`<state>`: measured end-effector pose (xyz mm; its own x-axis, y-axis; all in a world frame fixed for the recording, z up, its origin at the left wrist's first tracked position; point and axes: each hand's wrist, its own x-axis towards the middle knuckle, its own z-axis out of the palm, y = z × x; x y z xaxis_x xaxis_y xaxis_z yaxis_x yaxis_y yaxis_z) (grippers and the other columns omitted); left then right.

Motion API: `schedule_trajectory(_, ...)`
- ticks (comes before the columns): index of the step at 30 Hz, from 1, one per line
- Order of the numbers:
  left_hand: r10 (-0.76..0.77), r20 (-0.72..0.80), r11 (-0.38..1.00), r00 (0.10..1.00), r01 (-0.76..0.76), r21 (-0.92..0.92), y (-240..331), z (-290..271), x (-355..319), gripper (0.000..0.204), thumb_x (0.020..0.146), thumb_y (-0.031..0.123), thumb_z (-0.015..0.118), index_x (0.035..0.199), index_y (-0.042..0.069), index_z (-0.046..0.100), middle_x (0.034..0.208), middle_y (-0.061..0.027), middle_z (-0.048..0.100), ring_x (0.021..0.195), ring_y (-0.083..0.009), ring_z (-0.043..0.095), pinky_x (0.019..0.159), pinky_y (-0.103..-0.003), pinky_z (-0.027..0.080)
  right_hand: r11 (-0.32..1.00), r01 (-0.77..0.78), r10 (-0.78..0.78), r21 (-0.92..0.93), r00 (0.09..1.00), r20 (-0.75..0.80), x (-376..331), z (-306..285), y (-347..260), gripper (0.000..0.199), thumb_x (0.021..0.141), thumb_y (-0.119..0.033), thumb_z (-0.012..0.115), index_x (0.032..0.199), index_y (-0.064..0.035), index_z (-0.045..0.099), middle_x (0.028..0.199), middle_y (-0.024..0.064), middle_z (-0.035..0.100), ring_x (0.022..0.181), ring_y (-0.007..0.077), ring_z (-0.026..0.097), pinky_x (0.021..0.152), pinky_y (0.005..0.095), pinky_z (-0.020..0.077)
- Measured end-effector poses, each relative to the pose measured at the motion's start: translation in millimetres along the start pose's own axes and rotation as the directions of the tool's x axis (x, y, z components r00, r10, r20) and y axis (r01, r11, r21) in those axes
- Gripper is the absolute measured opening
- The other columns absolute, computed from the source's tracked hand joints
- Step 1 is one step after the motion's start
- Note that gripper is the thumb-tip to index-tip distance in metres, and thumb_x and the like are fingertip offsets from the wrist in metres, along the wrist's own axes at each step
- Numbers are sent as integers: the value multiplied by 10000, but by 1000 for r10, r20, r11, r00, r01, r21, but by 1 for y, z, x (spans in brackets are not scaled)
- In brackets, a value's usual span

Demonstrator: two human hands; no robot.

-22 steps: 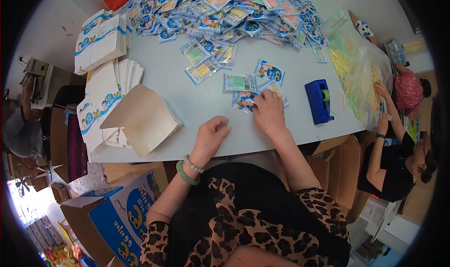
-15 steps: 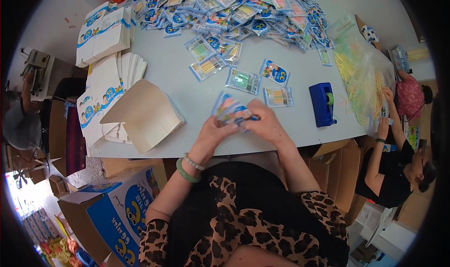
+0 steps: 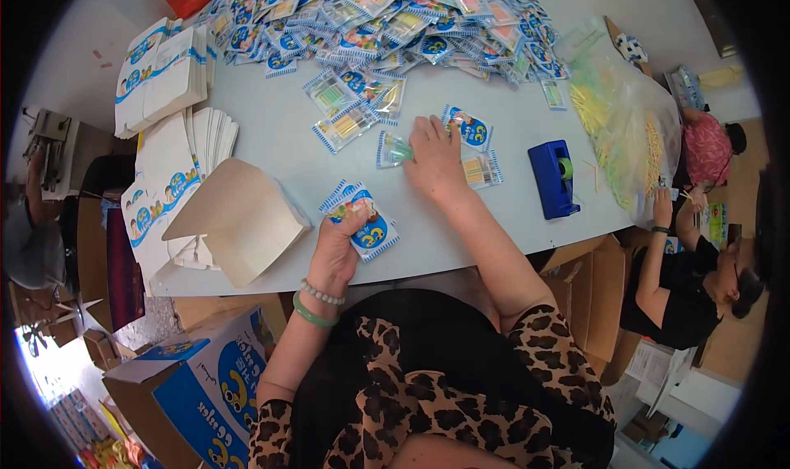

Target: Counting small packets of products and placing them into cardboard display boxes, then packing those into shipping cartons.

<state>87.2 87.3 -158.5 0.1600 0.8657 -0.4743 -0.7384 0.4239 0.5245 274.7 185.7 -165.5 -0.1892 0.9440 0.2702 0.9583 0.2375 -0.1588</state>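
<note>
My left hand [image 3: 336, 251] is closed on a small blue-and-white printed packet [image 3: 374, 235], the thumb across its front; whether more packets lie behind it, I cannot tell. My right hand [image 3: 438, 163] reaches forward over the table, fingers bent down onto a clear packet with green contents [image 3: 389, 150], which it partly covers. Just beyond that hand is a packet with its blue printed face up [image 3: 471, 128]. A packet with yellowish contents [image 3: 484, 171] lies by the right wrist. Ahead are several more loose packets [image 3: 344, 125].
A great heap of packets [image 3: 387, 25] covers the table's far side. Flat printed cartons [image 3: 164, 78] are stacked at left, near an opened carton [image 3: 255, 222]. A blue tape dispenser [image 3: 550, 181] and a bag of coloured sticks [image 3: 629, 132] stand right. Another person [image 3: 683, 280] works beyond.
My hands, earlier together around the packet, have parted. The left has kept it and moved left; the right has let go and gone forward to the packet with green contents. The view has shifted slightly.
</note>
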Motion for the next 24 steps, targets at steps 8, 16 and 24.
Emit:
schedule_trajectory(8,-53,-95,996,994,60,70,-1,1,0,251,784,-43,682,1014,19,602,897,-75,673,773,-184,672,713,-312,569,978,-204,207,-37,970,126,23,-32,80,112,730,-59,574,838,-41,553,890,155,623,827,368,589,769,447,465)
schedule_trajectory(16,-42,-105,998,994,48,52,1,4,-1,257,785,-51,676,1022,16,600,915,-79,675,790,-185,674,717,-314,570,904,-409,348,120,871,347,36,-33,108,301,692,-135,660,961,-25,579,927,165,630,911,350,609,812,412,470)
schedule_trajectory(24,9,-55,999,998,-7,40,-5,-5,-4,277,822,-10,660,1088,13,588,1005,-83,657,926,-192,652,839,-333,536,695,-392,413,603,904,113,9,-61,70,254,765,-60,622,1009,-24,563,897,85,624,791,182,605,730,302,475)
